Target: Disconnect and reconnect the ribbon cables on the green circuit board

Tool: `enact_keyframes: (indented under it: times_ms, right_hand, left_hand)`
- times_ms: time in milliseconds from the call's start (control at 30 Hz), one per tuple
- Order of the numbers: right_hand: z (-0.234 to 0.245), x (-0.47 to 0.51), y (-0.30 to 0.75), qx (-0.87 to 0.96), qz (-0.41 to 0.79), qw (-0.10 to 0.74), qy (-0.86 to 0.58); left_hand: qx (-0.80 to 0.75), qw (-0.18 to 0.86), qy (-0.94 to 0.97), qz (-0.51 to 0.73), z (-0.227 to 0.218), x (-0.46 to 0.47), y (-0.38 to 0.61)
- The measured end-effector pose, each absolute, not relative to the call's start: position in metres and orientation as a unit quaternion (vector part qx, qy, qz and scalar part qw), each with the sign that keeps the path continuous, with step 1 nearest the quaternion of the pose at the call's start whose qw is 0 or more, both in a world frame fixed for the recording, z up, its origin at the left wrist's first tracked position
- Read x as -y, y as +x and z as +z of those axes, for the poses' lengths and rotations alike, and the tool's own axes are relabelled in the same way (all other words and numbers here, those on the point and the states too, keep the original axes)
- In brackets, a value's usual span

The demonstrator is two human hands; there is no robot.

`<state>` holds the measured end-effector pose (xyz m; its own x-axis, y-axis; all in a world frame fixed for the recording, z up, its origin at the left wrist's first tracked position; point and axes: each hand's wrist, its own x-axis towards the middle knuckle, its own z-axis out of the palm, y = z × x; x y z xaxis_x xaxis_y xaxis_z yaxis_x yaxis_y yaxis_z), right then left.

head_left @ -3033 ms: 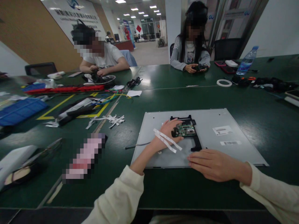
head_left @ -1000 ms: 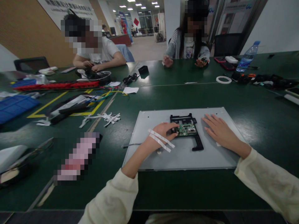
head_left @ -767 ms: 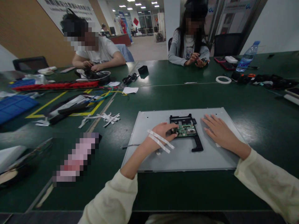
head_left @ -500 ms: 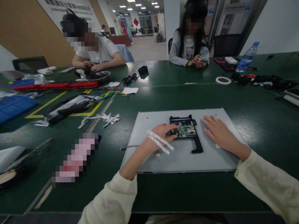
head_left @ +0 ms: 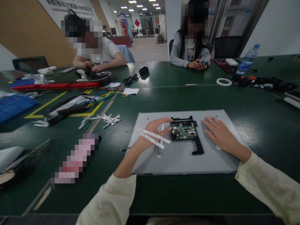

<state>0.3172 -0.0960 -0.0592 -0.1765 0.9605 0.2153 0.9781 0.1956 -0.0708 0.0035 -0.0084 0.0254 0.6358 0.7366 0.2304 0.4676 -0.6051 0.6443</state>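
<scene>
A flat grey panel [head_left: 180, 162] lies on the table before me. On it sits a black plastic frame [head_left: 198, 146] that carries a green circuit board [head_left: 184, 132]. My left hand [head_left: 153, 132] is just left of the board, thumb and fingers apart with nothing between them. White tape strips [head_left: 152, 139] cling to the back of that hand and its wrist. Beneath the left hand, a short grey cable end [head_left: 158, 152] shows in part. My right hand [head_left: 217, 134] rests flat on the panel, right of the frame, fingers spread.
Tape scraps [head_left: 109, 119] lie left of the panel, near a pixelated pink object [head_left: 75, 161]. A blue crate [head_left: 16, 106] stands far left. Farther back are a tape roll [head_left: 223, 82], a black box [head_left: 143, 72] and a water bottle [head_left: 247, 59]. Two people sit opposite.
My left hand has come off the left edge of the circuit board and shifted left, uncovering that edge. My right hand stays in place.
</scene>
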Motion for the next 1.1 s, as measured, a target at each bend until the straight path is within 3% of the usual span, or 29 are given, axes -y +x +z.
enact_keyframes:
  times_ms: [200, 367, 567, 1100]
  right_hand:
    - [-0.047, 0.097, 0.312, 0.766, -0.014, 0.157, -0.624]
    - [-0.020, 0.109, 0.288, 0.835, 0.065, 0.215, -0.502]
    - [-0.014, 0.118, 0.267, 0.874, 0.132, 0.186, -0.428]
    - [-0.018, 0.117, 0.268, 0.873, 0.132, 0.191, -0.429]
  left_hand:
    - [-0.410, 0.278, 0.823, 0.279, 0.015, -0.012, -0.017]
    - [-0.437, 0.284, 0.816, 0.251, 0.003, -0.014, -0.013]
    - [-0.434, 0.288, 0.821, 0.235, -0.002, -0.009, -0.006]
    - [-0.462, 0.272, 0.793, 0.290, -0.004, -0.010, -0.004]
